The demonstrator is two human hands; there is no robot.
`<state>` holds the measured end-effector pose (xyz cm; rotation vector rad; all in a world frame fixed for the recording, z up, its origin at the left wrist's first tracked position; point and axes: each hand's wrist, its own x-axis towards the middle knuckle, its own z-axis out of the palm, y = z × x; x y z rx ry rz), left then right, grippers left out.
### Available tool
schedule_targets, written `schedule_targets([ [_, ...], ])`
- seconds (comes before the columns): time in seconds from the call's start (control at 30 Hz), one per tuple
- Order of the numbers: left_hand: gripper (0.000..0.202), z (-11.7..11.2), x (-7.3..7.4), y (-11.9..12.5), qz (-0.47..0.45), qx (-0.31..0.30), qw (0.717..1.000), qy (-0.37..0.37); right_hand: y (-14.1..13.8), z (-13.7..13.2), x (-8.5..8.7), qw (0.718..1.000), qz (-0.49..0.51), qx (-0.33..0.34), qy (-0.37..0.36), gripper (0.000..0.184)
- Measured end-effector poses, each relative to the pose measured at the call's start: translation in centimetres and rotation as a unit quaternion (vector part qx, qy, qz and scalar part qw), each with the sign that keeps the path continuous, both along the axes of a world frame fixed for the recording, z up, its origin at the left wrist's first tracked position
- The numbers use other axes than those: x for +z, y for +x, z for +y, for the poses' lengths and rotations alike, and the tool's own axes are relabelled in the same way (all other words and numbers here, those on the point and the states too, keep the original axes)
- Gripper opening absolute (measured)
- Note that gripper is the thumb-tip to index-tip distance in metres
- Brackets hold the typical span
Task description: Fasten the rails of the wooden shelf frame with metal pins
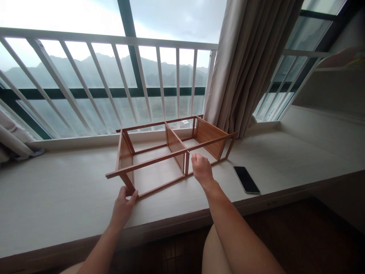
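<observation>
A brown wooden rack frame with three upright panels and thin rails lies on a pale window ledge. My left hand rests at the frame's near left corner, thumb and fingers closed around the foot of the left panel. My right hand is curled into a loose fist beside the middle upright post, near the front rail. Whether it grips anything is hidden by the back of the hand.
A black phone lies face up on the ledge to the right of the frame. White railing bars and window glass stand behind. A beige curtain hangs at the back right. My knee shows below the ledge edge.
</observation>
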<state>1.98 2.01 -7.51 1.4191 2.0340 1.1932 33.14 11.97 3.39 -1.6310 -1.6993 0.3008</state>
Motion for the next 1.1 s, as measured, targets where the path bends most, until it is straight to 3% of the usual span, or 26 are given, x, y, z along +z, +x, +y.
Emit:
schedule_targets([
  [0.27, 0.033, -0.2, 0.5, 0.3, 0.011, 0.003, 1.0, 0.018, -0.9, -1.5, 1.3, 0.993, -0.117, -0.006, -0.004, 0.034],
  [0.5, 0.033, -0.2, 0.6, 0.4, 0.002, 0.0, 1.0, 0.018, -1.1, -2.6, 1.7, 0.988, -0.15, -0.026, -0.033, 0.033],
  [0.73, 0.032, -0.4, 0.7, 0.5, 0.014, 0.002, 1.0, 0.017, -1.2, -2.1, 1.1, 0.995, -0.093, -0.03, -0.029, 0.041],
  [1.1, 0.031, -0.3, 0.3, 0.3, 0.008, 0.003, 1.0, 0.025, -0.5, -0.9, -0.2, 0.995, 0.095, 0.006, 0.005, 0.042],
])
